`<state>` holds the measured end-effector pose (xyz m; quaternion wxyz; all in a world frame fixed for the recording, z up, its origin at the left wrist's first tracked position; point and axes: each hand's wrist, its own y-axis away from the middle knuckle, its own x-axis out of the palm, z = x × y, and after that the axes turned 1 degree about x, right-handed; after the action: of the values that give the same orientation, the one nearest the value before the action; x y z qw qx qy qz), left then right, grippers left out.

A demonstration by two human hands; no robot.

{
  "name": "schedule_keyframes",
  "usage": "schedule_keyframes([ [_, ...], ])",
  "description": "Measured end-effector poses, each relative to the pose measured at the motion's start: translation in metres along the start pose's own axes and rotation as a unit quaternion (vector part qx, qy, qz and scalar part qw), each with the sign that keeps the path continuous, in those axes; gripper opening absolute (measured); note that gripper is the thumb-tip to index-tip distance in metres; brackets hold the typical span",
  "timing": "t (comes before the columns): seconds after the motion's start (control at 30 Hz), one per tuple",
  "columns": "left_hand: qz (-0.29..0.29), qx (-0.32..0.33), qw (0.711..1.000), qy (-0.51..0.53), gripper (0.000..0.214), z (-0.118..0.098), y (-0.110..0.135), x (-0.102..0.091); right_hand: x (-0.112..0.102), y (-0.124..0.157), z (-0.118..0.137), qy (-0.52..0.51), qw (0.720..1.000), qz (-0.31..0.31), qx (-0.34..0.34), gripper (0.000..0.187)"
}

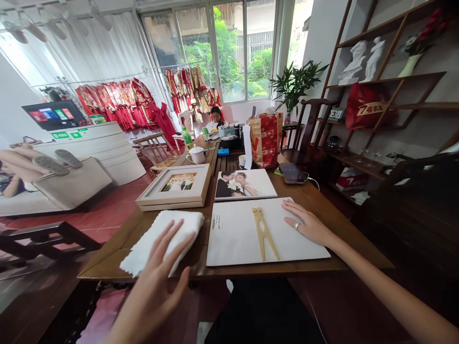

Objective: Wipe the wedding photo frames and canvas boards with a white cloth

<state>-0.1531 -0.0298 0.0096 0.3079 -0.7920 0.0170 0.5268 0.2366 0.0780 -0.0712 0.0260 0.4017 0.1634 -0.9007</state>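
A folded white cloth point(161, 236) lies at the table's near left. My left hand point(163, 267) is over its right part, fingers spread; whether they press on it I cannot tell. On the right, my right hand point(304, 222) rests flat with fingers stretched out on the right side of a white panel point(233, 239). The panel has a barcode label in its upper left corner. On it lies a flat, pale yellow, two-legged piece point(263, 234) with an animal-head top. Just beyond is a wedding photo print point(260, 184). Wooden-framed pictures point(174, 186) sit stacked behind the cloth.
A teapot point(196, 155), green bottle point(187, 138), blue packet point(223, 152), cup point(242, 160) and red-and-brown paper bag point(265, 141) stand farther along the table point(333, 229). A phone point(296, 177) with a cable lies at right. People sit at the far end and on the left sofa.
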Motion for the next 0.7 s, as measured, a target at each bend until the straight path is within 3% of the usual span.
schedule_keyframes([
  [0.13, 0.107, -0.021, 0.993, -0.049, 0.073, 0.054, 0.007, -0.007, 0.001, 0.001, 0.0, 0.001, 1.0, -0.009, -0.003, 0.049],
  [0.2, 0.122, -0.018, 0.99, -0.063, 0.07, 0.073, 0.004, -0.001, 0.002, 0.0, 0.001, 0.001, 1.0, -0.01, -0.005, 0.05],
  [0.3, 0.106, -0.002, 0.99, -0.089, 0.056, 0.083, -0.01, 0.011, 0.002, 0.0, 0.002, 0.003, 1.0, -0.011, -0.006, 0.05],
  [0.4, 0.086, 0.009, 0.99, -0.11, 0.037, 0.077, -0.024, 0.018, 0.002, -0.001, 0.003, -0.003, 1.0, -0.009, 0.0, 0.05],
  [0.5, 0.06, 0.004, 0.993, -0.106, 0.018, 0.057, -0.034, 0.021, 0.002, -0.001, 0.004, -0.018, 1.0, -0.011, 0.004, 0.05],
  [0.63, -0.003, -0.014, 0.995, -0.102, 0.015, 0.016, -0.053, 0.032, 0.001, -0.001, 0.004, -0.013, 1.0, -0.018, 0.001, 0.049],
  [0.7, 0.027, 0.002, 0.994, -0.105, 0.026, 0.0, -0.068, 0.044, 0.001, -0.001, 0.004, -0.007, 1.0, -0.018, 0.0, 0.049],
])
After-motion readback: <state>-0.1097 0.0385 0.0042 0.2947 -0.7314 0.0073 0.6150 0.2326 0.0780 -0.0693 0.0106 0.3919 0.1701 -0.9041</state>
